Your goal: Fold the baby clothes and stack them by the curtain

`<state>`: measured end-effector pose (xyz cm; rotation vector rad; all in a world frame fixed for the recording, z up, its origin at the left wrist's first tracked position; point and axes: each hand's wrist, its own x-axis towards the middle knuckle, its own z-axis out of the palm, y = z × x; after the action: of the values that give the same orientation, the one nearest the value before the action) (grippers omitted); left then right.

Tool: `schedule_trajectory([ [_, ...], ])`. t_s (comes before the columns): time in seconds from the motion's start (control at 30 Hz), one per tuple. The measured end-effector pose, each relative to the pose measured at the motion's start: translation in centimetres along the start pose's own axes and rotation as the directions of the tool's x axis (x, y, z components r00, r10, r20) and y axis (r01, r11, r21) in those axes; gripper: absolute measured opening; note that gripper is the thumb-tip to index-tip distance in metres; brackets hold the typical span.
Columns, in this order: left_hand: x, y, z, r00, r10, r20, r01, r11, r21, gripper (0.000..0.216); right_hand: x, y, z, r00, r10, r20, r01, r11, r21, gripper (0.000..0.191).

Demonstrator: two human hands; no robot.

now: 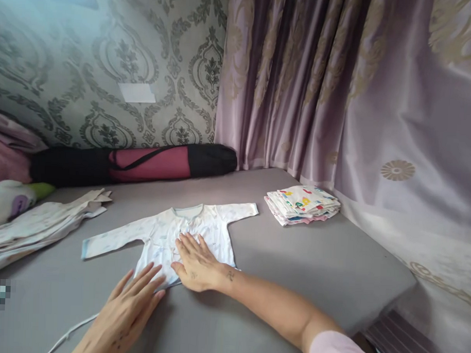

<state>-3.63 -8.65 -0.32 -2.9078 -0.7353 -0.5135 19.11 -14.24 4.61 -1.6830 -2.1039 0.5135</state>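
Note:
A small white baby shirt (164, 230) with pale blue trim lies spread on the grey sheet, its sleeves stretched out to both sides. My right hand (197, 262) rests flat on the shirt's front, fingers extended. At the lower left hem is my left hand (128, 306), its fingers straight and slightly apart, with the fingertips over the fabric. Whether the left fingertips press on the cloth I cannot tell. Neither hand grasps anything. Parts of the shirt's lower edge are hidden beneath my hands.
A folded stack of printed cloths (302, 204) sits to the right, near the curtain (285, 85). More light garments (44, 221) lie at the left beside a plush toy (6, 202). Along the wall stretches a long black and maroon bag (151, 163). A white cord (73, 330) runs near my left wrist.

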Motion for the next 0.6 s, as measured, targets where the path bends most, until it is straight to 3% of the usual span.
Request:
schedule_trajectory([
  [0.1,1.1,1.3,1.3,0.998,0.03,-0.048,-0.031,0.999,-0.016,0.051,-2.0,-1.0,-0.3,0.997,0.07,-0.032,-0.071,0.997,-0.019,0.068],
  [0.17,1.3,2.2,2.5,0.997,0.015,-0.077,-0.017,1.0,-0.016,0.055,-3.6,-1.4,-0.5,0.993,0.113,0.028,-0.113,0.994,-0.006,0.069],
  [0.27,0.9,2.9,3.1,0.999,-0.001,-0.043,-0.001,0.999,-0.034,0.058,-6.3,-1.8,-1.2,0.984,0.068,0.166,-0.076,0.996,0.039,0.067],
  [0.37,0.2,2.5,1.6,0.999,-0.043,0.024,0.045,0.996,-0.08,0.052,-9.1,-1.7,-2.6,0.975,-0.037,0.218,0.017,0.996,0.093,0.059],
  [0.5,-1.8,0.1,-1.2,0.967,-0.251,0.04,0.254,0.962,-0.102,0.052,-11.7,-0.8,-5.0,0.958,-0.164,0.233,0.111,0.968,0.224,0.035],
  [0.6,-4.1,-1.9,-2.6,0.92,-0.389,0.058,0.392,0.916,-0.08,0.052,-12.5,0.8,-6.3,0.995,0.042,0.095,-0.06,0.978,0.2,0.03],
])
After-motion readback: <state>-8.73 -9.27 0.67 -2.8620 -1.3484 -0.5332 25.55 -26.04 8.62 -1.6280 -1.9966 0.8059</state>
